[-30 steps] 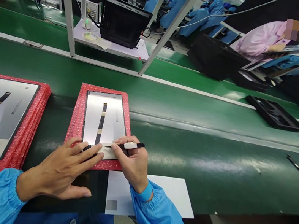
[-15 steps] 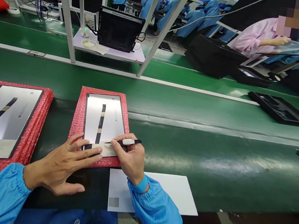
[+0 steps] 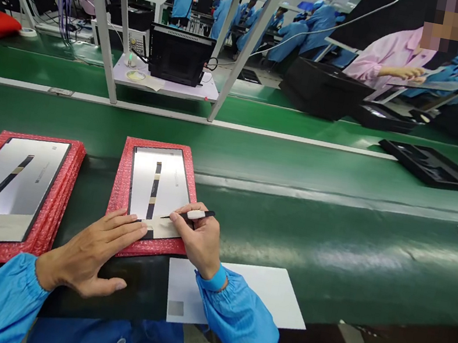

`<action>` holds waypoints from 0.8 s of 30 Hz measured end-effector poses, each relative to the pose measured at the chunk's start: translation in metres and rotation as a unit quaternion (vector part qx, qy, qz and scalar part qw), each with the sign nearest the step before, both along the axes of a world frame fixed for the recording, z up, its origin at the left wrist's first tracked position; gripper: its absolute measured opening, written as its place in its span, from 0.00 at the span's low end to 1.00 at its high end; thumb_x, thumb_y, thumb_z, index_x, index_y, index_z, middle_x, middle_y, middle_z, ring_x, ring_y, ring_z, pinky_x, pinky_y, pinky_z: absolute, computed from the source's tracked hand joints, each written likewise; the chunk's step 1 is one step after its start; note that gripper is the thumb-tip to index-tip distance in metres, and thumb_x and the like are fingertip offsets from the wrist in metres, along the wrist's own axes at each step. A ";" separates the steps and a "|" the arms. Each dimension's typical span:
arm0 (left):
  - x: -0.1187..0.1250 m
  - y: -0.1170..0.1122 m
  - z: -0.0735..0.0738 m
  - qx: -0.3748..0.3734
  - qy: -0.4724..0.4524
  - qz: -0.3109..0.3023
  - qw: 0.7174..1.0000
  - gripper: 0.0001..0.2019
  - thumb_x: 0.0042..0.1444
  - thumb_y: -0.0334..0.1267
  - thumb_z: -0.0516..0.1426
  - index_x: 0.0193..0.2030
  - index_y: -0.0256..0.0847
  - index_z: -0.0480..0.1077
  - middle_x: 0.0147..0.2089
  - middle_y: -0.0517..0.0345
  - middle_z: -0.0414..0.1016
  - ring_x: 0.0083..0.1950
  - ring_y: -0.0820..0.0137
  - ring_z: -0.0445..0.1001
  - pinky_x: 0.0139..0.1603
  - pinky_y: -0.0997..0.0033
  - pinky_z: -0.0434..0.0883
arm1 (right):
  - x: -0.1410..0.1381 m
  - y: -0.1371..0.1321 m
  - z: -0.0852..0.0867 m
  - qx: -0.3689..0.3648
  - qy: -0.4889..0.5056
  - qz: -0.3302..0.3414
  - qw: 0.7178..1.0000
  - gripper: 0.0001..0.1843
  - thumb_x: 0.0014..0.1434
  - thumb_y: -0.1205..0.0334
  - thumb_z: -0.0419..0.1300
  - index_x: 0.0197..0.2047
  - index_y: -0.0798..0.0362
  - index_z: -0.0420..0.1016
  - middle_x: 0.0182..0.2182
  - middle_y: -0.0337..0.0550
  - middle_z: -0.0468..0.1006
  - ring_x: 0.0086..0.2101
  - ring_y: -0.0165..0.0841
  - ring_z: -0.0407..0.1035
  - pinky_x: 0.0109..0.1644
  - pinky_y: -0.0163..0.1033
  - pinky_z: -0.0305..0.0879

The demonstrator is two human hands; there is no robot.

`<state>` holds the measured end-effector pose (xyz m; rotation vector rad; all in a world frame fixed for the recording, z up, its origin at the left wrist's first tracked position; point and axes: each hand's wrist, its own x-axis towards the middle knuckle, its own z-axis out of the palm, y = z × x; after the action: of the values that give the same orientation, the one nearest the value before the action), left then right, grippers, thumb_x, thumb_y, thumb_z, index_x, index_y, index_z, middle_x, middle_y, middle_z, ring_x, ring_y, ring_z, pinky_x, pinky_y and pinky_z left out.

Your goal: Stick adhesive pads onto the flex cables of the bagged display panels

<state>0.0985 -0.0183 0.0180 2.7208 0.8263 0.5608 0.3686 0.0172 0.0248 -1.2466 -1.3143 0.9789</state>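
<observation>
1. Well, you're seated at a long green conveyor belt (image 3: 301, 166), with white steel shelf posts (image 3: 100, 19) and a black monitor (image 3: 178, 56) well ahead of your hands.
2. Left of your left hand (image 3: 90, 253) lies a stack of red bubble-wrap pads (image 3: 52, 217) carrying a silver rectangular display panel (image 3: 5, 185).
3. Straight ahead of your hands, a red bubble-wrap pad (image 3: 119, 193) holds a second silver rectangular display panel (image 3: 158, 183), crossed by a narrow black-and-gold strip (image 3: 154, 191).
4. Just beneath your right hand (image 3: 197, 240) lies a white rectangular sheet (image 3: 253, 288).
5. Your left hand is open and flat, its fingertips (image 3: 141, 228) on a beige film strip (image 3: 159, 228) at the second panel's near edge.
6. Your right hand is closed in a pinch on a slim black pointed tool with a white grip (image 3: 199, 215), its tip just above that film.
</observation>
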 end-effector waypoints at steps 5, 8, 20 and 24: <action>0.028 -0.007 0.008 0.046 0.063 0.067 0.995 0.47 0.59 0.65 0.60 0.79 0.45 0.52 0.76 0.48 0.62 0.65 0.48 0.68 0.73 0.42 0.54 | -0.004 0.000 0.004 -0.013 0.018 0.005 1.000 0.13 0.56 0.52 0.72 0.34 0.50 0.76 0.30 0.41 0.80 0.30 0.38 0.75 0.36 0.40 0.71; 0.035 -0.005 0.015 0.048 0.040 0.080 0.995 0.42 0.64 0.64 0.57 0.77 0.43 0.57 0.73 0.46 0.67 0.61 0.50 0.70 0.69 0.43 0.57 | 0.001 0.002 0.011 -0.008 0.047 0.002 0.999 0.13 0.57 0.52 0.71 0.33 0.50 0.76 0.31 0.42 0.80 0.33 0.39 0.76 0.40 0.42 0.72; -0.001 0.020 0.003 -0.233 -0.161 0.408 0.868 0.23 0.64 0.60 0.56 0.31 0.41 0.72 0.26 0.62 0.70 0.27 0.71 0.66 0.30 0.72 0.62 | 0.060 0.003 0.013 -0.118 -0.122 0.077 0.983 0.17 0.60 0.50 0.63 0.27 0.53 0.73 0.21 0.33 0.65 0.25 0.31 0.58 0.32 0.37 0.55; 0.002 0.022 -0.008 -0.241 -0.171 0.399 0.868 0.26 0.65 0.62 0.54 0.28 0.40 0.68 0.26 0.62 0.68 0.29 0.72 0.64 0.31 0.73 0.60 | 0.055 0.004 0.007 -0.141 -0.153 0.081 0.975 0.21 0.57 0.45 0.64 0.26 0.53 0.70 0.21 0.33 0.64 0.25 0.31 0.57 0.31 0.37 0.53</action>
<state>0.1006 0.0040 0.0101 1.6807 1.7055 0.8138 0.4239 0.0214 0.0320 -1.5723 -1.5739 1.1521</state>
